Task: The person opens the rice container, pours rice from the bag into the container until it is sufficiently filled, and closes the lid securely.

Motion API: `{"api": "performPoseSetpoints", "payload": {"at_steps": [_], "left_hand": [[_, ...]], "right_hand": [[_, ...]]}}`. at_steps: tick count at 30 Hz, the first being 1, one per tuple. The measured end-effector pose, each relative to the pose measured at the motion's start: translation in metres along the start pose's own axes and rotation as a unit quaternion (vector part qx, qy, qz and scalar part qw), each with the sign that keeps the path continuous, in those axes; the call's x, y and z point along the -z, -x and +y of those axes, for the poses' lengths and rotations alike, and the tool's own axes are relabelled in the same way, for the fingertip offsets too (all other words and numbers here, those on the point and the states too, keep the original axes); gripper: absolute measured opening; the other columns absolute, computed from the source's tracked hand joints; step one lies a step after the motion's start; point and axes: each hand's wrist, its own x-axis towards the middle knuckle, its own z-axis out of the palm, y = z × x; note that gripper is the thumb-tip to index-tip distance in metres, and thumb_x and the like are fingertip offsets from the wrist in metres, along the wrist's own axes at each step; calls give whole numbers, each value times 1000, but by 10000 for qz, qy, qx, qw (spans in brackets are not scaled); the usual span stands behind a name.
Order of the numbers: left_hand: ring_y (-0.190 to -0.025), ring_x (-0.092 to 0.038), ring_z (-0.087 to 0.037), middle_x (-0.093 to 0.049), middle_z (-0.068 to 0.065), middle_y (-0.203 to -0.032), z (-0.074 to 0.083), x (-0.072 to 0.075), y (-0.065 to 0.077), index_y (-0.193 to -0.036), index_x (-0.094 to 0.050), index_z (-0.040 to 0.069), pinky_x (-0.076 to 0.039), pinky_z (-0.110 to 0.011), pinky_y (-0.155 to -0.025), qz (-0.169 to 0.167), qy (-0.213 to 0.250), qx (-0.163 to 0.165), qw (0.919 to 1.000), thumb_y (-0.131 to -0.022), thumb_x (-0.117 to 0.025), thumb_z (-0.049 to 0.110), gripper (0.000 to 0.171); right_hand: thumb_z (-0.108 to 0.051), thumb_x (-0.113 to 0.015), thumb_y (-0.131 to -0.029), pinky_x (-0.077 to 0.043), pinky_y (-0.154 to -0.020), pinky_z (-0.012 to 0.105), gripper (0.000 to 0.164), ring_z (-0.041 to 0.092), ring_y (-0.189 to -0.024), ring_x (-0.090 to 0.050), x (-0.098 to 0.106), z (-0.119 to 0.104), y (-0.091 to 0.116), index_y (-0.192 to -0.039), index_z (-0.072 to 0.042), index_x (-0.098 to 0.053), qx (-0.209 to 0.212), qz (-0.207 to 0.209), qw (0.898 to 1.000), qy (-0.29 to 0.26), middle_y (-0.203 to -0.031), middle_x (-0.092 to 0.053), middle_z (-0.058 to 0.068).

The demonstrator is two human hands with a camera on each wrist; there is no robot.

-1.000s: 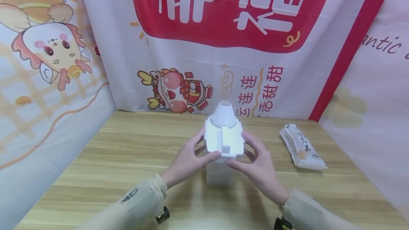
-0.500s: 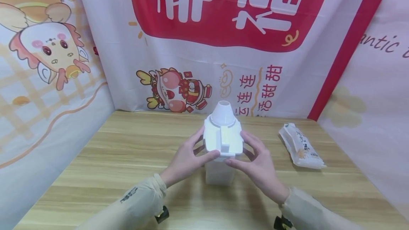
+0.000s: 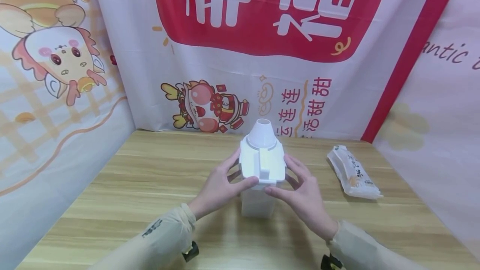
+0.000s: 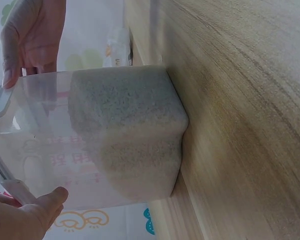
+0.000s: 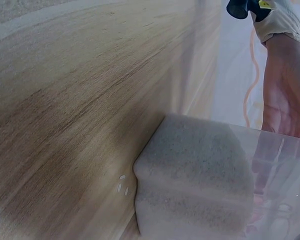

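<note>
A translucent storage container [image 4: 125, 115] stands upright on the wooden table, its lower part filled with what looks like rice. The white lid [image 3: 246, 166] sits on top, with a raised bar in its middle and a white cone [image 3: 262, 134] at its far end. My left hand [image 3: 217, 184] grips the lid's left edge, thumb on the near rim. On the opposite side my right hand [image 3: 303, 193] holds the right edge, its thumb close to the left one. Most fingers are hidden behind the lid in the head view.
To the right lies a white plastic packet [image 3: 354, 174] with dark printing. A few loose white grains [image 5: 121, 186] rest on the table beside the container's base. Printed cloths [image 3: 142, 66] hang along the back and both sides of the wooden table [image 3: 150, 170].
</note>
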Motion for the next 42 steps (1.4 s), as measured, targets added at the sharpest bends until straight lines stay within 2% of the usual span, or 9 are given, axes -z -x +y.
{"api": "performPoseSetpoints", "payload": {"at_steps": [10,18,23,31,37,42], "left_hand": [[-138,-33,-12,-28,11,-156,-1,0,-5,-156,-28,21,-43,-35,-103,31,29,114,9999,-80,-77,54,96],[-139,-32,-12,-26,12,-156,-5,2,-11,-156,-26,22,-41,-34,-104,44,113,252,9996,-79,-76,56,98],[-138,-32,-11,-25,13,-156,-6,2,-12,-157,-24,21,-41,-33,-105,60,100,314,9994,-79,-75,57,100],[-139,-29,-10,-24,13,-157,-8,2,-15,-157,-23,22,-39,-32,-106,42,22,400,9992,-80,-74,59,99],[-139,-32,-11,-26,13,-156,-11,3,-20,-157,-25,24,-40,-33,-105,80,-15,470,9989,-79,-74,60,99],[-138,-35,-17,-26,8,-157,-14,4,-24,-157,-25,23,-40,-35,-105,99,62,436,9990,-79,-74,59,99]], "right_hand": [[-17,-91,-69,-41,-105,32,88,21,-133,-40,1,2,-5,-145,-11,-47,-69,29,10000,-13,-149,-39,2],[-20,-90,-70,-40,-104,25,91,22,-133,-41,-2,4,-10,-148,-10,-43,-82,9,9999,-115,-151,-37,3],[-22,-89,-72,-40,-105,27,91,21,-136,-38,-3,4,-12,-149,-12,-41,-61,-4,9999,-79,-152,-36,2],[-21,-89,-72,-40,-106,31,90,21,-136,-37,-4,10,-15,-148,-11,-43,98,-28,9999,-102,-152,-37,2],[-21,-89,-73,-40,-106,33,88,19,-136,-37,-5,13,-19,-148,-11,-43,227,-5,9997,-39,-151,-39,1],[-22,-88,-74,-41,-105,33,86,18,-135,-39,-5,15,-23,-148,-12,-44,306,-50,9995,30,-149,-41,0]]}}
